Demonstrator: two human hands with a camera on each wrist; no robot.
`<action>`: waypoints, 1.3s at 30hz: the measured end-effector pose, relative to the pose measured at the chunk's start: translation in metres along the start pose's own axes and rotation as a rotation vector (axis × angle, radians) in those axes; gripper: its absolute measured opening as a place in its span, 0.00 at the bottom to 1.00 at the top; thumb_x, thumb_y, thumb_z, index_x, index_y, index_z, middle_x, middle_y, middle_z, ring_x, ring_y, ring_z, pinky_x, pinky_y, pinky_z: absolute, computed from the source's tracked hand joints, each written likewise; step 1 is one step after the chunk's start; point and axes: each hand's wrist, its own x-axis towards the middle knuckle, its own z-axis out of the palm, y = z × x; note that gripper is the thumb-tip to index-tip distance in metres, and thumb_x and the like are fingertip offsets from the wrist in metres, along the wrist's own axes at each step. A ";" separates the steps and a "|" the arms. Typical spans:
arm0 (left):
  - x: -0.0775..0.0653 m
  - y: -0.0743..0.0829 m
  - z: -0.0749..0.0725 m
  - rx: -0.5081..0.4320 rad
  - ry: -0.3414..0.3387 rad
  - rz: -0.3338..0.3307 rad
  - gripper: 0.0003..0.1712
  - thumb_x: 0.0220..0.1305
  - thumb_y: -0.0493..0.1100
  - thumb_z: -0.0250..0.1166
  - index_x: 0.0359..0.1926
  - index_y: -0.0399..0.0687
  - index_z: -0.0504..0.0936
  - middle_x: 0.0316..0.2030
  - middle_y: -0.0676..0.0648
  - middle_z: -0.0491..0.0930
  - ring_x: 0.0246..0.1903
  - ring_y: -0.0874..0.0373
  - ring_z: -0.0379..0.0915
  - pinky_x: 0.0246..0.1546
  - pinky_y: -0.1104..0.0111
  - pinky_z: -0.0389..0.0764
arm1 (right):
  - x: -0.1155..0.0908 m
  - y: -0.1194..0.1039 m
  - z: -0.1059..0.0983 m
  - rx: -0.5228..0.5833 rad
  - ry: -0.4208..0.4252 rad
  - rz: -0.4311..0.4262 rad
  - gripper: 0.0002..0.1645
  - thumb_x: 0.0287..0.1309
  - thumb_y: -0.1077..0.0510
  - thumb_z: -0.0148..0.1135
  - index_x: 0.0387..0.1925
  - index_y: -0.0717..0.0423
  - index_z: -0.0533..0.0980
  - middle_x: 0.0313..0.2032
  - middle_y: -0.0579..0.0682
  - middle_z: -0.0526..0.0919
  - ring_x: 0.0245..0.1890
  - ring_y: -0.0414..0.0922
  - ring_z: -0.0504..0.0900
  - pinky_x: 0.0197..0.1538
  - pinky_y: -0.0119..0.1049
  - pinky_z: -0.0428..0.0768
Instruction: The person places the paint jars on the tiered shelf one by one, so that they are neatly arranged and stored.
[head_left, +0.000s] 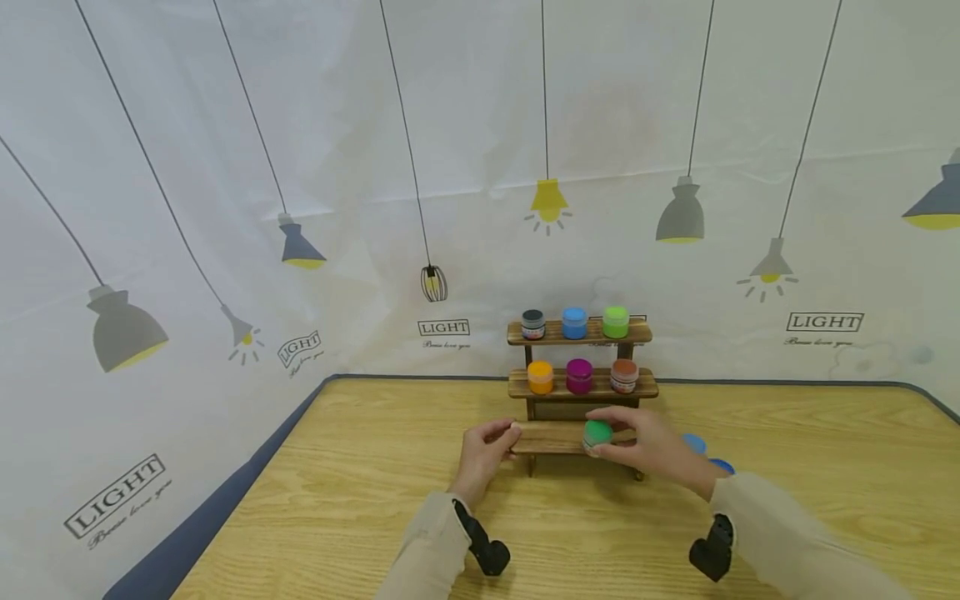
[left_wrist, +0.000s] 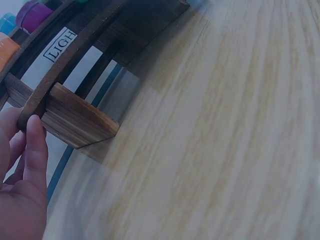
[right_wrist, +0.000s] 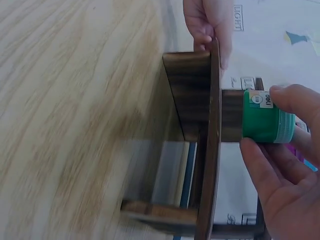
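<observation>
A three-tier wooden shelf stand (head_left: 547,438) stands on the table. My left hand (head_left: 482,457) pinches the left end of its lowest board (left_wrist: 65,60), thumb and fingers on either side. With thumb and fingers, my right hand (head_left: 663,450) grips a small green paint jar (right_wrist: 265,117) near the right part of that board. The right wrist view shows a small gap between jar and board. On the middle tier sit an orange jar (head_left: 541,377), a purple jar (head_left: 579,377) and a brown-red jar (head_left: 624,377). The top tier carries black (head_left: 532,324), blue (head_left: 574,323) and light green jars (head_left: 616,322).
Two blue-topped jars, a lighter one (head_left: 694,443) and a darker one (head_left: 722,466), are on the table (head_left: 360,500) to the right, partly behind my right forearm. A white wall sheet (head_left: 480,208) printed with lamps rises behind the stand.
</observation>
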 end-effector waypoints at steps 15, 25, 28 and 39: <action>0.000 -0.001 -0.001 -0.013 -0.013 0.032 0.20 0.58 0.42 0.61 0.47 0.32 0.76 0.37 0.43 0.78 0.31 0.60 0.75 0.30 0.67 0.80 | 0.034 -0.012 0.037 0.044 -0.029 -0.019 0.26 0.52 0.59 0.62 0.51 0.65 0.70 0.48 0.60 0.74 0.44 0.52 0.75 0.42 0.38 0.78; -0.008 0.013 0.000 -0.010 -0.026 0.013 0.19 0.60 0.37 0.58 0.49 0.27 0.73 0.40 0.38 0.77 0.36 0.42 0.74 0.34 0.59 0.79 | 0.049 -0.013 0.048 0.028 0.010 0.027 0.25 0.50 0.59 0.64 0.50 0.66 0.71 0.46 0.59 0.76 0.42 0.52 0.76 0.42 0.39 0.78; -0.016 0.024 0.002 0.002 -0.024 0.017 0.19 0.61 0.36 0.56 0.49 0.25 0.72 0.40 0.37 0.76 0.38 0.40 0.73 0.36 0.58 0.79 | 0.052 -0.013 0.050 0.046 0.013 0.047 0.25 0.49 0.60 0.64 0.49 0.66 0.71 0.46 0.59 0.75 0.41 0.52 0.77 0.41 0.38 0.78; -0.004 0.006 -0.001 -0.011 -0.021 0.016 0.20 0.60 0.40 0.59 0.49 0.29 0.74 0.39 0.41 0.78 0.37 0.43 0.74 0.33 0.61 0.80 | 0.055 -0.007 0.054 0.064 0.006 0.036 0.24 0.50 0.61 0.63 0.48 0.69 0.71 0.43 0.61 0.76 0.40 0.52 0.77 0.42 0.41 0.78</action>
